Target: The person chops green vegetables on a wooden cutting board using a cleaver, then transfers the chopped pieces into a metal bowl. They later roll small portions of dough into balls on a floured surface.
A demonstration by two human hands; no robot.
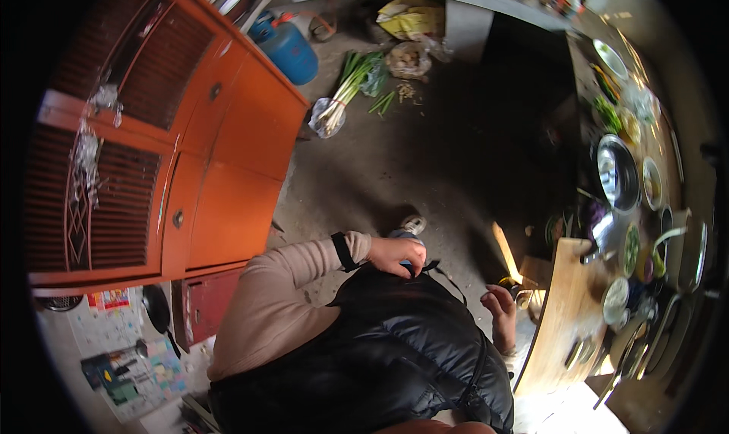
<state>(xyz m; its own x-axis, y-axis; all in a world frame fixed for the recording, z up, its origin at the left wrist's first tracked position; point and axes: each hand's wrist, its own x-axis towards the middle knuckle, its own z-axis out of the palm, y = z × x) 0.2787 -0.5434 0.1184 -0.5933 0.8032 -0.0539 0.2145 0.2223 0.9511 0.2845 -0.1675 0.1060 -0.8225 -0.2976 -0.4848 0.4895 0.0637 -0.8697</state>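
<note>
My left hand [397,256] is at the front hem of the black padded vest [393,343] I wear. Its fingers are curled and pinched on the dark cloth; the exact grip is partly hidden. A thin black cord [453,283] trails from the hem beside it. My right hand [500,315] hangs at my other side with its fingers bent and apart, nothing in it. Nearest to that hand is a wooden cutting board [569,314] on the counter to the right. My shoe [414,224] shows on the floor beyond the left hand.
An orange wooden cabinet [245,149] stands at left. On the floor ahead are a blue gas cylinder [290,52], scallions [344,92] and a plastic bag [408,60]. A metal basin [618,175], a cleaver [601,234] and several dishes crowd the right counter.
</note>
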